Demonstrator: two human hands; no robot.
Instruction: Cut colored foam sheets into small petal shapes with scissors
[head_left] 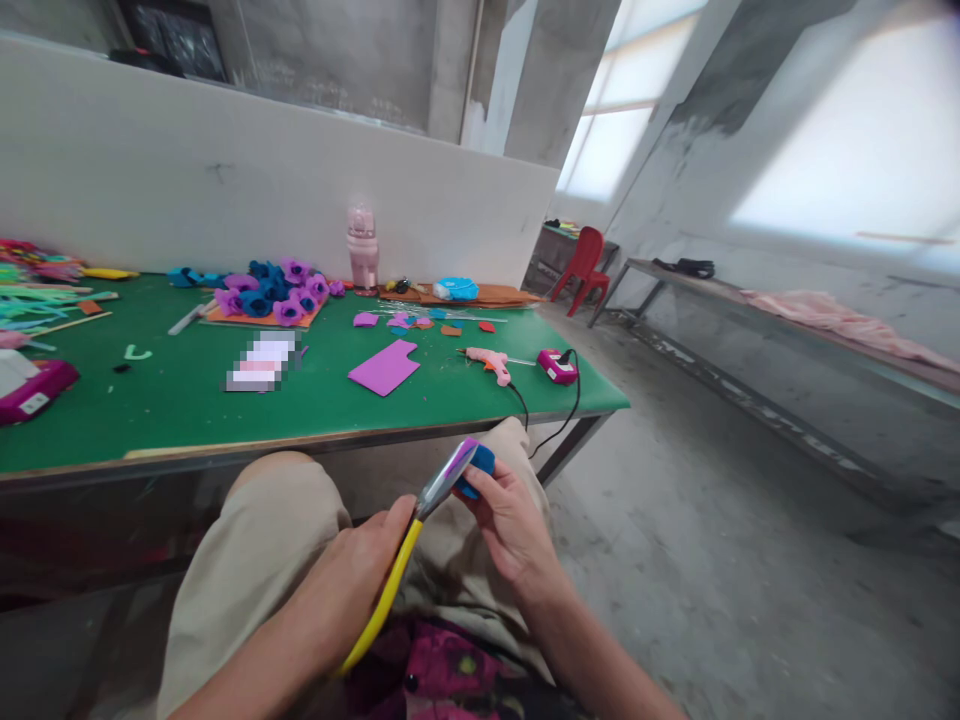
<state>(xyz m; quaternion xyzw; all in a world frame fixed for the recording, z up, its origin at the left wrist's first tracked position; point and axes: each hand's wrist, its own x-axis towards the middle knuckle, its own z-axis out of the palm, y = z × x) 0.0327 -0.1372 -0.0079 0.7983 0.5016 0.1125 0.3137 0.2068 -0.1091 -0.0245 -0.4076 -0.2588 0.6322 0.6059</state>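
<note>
Above my lap, my left hand [356, 570] is closed on scissors with a yellow handle [388, 598]. Their metal blades [442, 485] point up and right, and a purple tint shows along them near the tip. My right hand [514, 525] pinches a small blue piece of felt or foam [484, 460] between thumb and fingers, right beside the blades. Part of the blue piece is hidden by the blades and my thumb, so I cannot tell whether the blades touch it.
On the green table [180, 415] lie purple and blue flowers [277, 290], a purple sheet [385, 367], small scraps [365, 320], a pink glue gun [491, 365] and a corded magenta box [557, 367]. A pink bottle [363, 250] stands by the white partition [262, 170].
</note>
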